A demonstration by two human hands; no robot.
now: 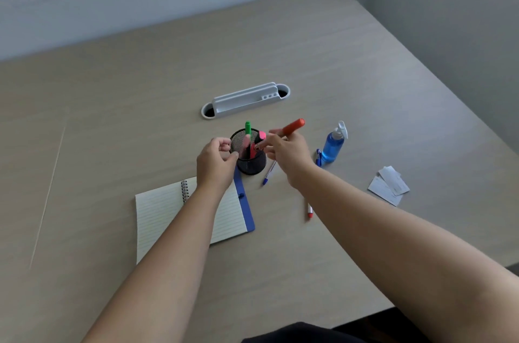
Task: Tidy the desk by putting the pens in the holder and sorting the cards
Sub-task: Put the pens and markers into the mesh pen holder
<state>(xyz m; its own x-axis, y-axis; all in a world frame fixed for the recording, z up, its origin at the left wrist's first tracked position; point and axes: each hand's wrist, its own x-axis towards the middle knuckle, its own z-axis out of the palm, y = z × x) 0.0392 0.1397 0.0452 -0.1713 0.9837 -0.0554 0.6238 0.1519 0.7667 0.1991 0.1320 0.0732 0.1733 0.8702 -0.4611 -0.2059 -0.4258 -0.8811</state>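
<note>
The right hand (283, 157) grips one orange marker (292, 127), tilted over the black mesh holder (251, 164). The left hand (216, 163) curls its fingers against the holder's left rim, steadying it. Two markers stand inside, one green (247, 128), one pink (259, 139). Three pens lie on the desk (365, 67): two blue (268, 174) (318, 157), one red-tipped (309, 211). Two white cards (389, 185) overlap well to the right. One open notebook (165, 213) lies near the holder, and one blue spray bottle (334, 143) stands right.
</note>
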